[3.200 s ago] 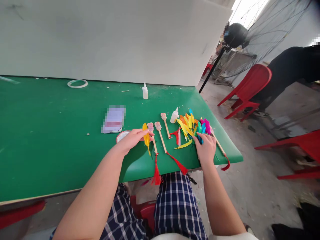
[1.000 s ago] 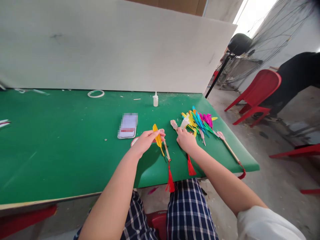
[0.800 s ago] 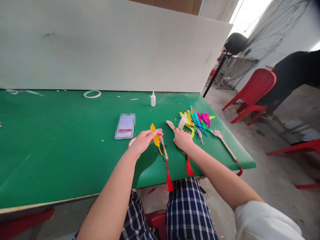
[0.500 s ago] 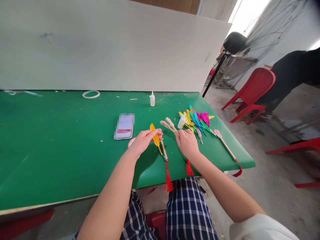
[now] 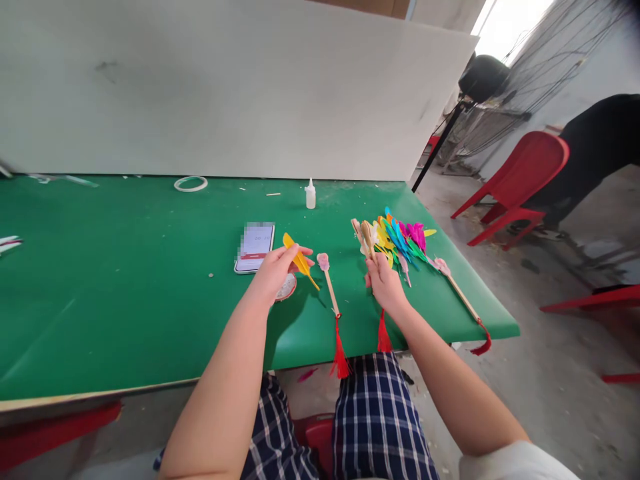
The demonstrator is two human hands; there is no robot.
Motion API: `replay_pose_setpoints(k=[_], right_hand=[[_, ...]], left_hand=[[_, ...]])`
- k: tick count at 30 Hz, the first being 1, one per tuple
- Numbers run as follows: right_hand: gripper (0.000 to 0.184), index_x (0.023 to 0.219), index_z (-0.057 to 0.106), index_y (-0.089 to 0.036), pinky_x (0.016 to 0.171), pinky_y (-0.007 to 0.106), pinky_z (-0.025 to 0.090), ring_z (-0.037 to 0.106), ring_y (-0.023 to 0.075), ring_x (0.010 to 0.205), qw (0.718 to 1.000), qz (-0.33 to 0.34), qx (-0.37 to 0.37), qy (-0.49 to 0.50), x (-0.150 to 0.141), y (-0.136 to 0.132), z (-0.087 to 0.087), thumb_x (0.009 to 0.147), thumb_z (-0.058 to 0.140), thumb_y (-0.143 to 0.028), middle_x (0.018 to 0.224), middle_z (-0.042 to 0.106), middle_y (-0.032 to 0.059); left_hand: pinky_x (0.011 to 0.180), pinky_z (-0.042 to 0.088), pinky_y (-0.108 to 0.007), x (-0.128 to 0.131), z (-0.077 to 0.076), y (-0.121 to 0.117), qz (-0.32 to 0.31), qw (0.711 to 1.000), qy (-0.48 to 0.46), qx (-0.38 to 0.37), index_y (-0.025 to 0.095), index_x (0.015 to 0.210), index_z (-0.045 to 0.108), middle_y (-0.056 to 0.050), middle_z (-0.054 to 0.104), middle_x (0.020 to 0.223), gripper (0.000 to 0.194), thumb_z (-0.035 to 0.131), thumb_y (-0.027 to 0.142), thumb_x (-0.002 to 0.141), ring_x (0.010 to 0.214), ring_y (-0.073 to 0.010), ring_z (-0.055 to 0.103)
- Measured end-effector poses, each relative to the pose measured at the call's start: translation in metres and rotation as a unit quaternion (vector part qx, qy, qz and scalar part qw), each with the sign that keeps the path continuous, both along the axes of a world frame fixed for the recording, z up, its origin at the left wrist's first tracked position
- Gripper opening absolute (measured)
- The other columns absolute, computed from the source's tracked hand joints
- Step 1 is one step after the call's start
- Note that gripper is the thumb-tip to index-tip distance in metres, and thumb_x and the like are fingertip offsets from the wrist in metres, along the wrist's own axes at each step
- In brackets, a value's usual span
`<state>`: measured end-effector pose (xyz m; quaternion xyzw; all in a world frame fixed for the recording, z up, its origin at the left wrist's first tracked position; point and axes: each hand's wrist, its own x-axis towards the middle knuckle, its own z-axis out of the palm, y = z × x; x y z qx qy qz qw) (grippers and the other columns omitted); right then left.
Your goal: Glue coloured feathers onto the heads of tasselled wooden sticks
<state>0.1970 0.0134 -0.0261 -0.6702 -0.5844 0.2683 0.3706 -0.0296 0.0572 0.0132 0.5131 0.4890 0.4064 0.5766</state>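
Observation:
My left hand [image 5: 281, 267] pinches a yellow feather [image 5: 299, 261], its quill pointing down to the right. Between my hands a wooden stick [image 5: 330, 290] with a pink top and a red tassel [image 5: 341, 353] lies on the green table [image 5: 150, 300]. My right hand [image 5: 386, 281] is closed around a few wooden sticks [image 5: 369, 240] with broad tops, upright in front of the feather pile. Below that hand hangs another red tassel [image 5: 384, 333]; its attachment is hidden. The colourful feathers [image 5: 397, 240] lie just behind my right hand.
A phone [image 5: 253, 250] and a small round dish [image 5: 287, 288] sit by my left hand. Behind stand a white glue bottle [image 5: 311, 196] and a tape ring [image 5: 191, 184]. Another tasselled stick [image 5: 460, 293] lies near the right edge. A white board [image 5: 225, 93] closes off the back.
My left hand has moved left with the yellow feather, away from the lying stick's pink top. My right hand has swung its sticks from leaning left to upright, beside the feather pile.

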Motion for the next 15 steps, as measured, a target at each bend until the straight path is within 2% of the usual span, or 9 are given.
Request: replay_pose_setpoints(k=[6, 10, 12, 15], right_hand=[[0.035, 0.106, 0.053, -0.021, 0.047, 0.019, 0.035, 0.045, 0.0088, 0.048, 0.998, -0.017, 0.049, 0.029, 0.012, -0.024, 0.016, 0.086, 0.036, -0.043, 0.056, 0.047, -0.0047], [0.039, 0.108, 0.056, -0.018, 0.044, 0.019, 0.031, 0.039, 0.0079, 0.048, 0.999, 0.021, 0.017, 0.037, 0.011, -0.035, 0.014, 0.084, 0.04, -0.043, 0.06, 0.048, -0.0031], [0.039, 0.107, 0.057, -0.018, 0.042, 0.019, 0.029, 0.037, 0.0079, 0.047, 0.998, 0.029, 0.008, 0.048, 0.005, -0.039, 0.012, 0.084, 0.039, -0.044, 0.06, 0.048, -0.0031], [0.035, 0.102, 0.059, -0.017, 0.047, 0.019, 0.034, 0.042, 0.009, 0.052, 0.999, 0.029, 0.032, 0.015, -0.007, -0.044, 0.013, 0.085, 0.04, -0.042, 0.063, 0.052, -0.0019]], left_hand=[[0.078, 0.046, -0.033, 0.0, -0.006, 0.002, 0.009, 1.0, -0.002, 0.003, 0.014, 0.088, 0.065, -0.009, 0.068, 0.08, 0.038, 0.05, 0.047, 0.078, 0.084, -0.0208, 0.062], [0.081, 0.045, -0.034, 0.004, -0.005, 0.0, -0.009, 1.0, -0.013, -0.002, 0.013, 0.087, 0.065, -0.009, 0.068, 0.083, 0.038, 0.05, 0.046, 0.079, 0.085, -0.0213, 0.062], [0.083, 0.044, -0.034, 0.007, -0.001, -0.005, -0.051, 0.998, -0.034, -0.005, 0.013, 0.087, 0.065, -0.01, 0.068, 0.089, 0.036, 0.05, 0.045, 0.079, 0.086, -0.0209, 0.062], [0.087, 0.043, -0.034, 0.01, 0.008, -0.015, -0.16, 0.986, -0.052, 0.011, 0.013, 0.086, 0.067, -0.011, 0.066, 0.104, 0.036, 0.048, 0.043, 0.081, 0.097, -0.0217, 0.059]])
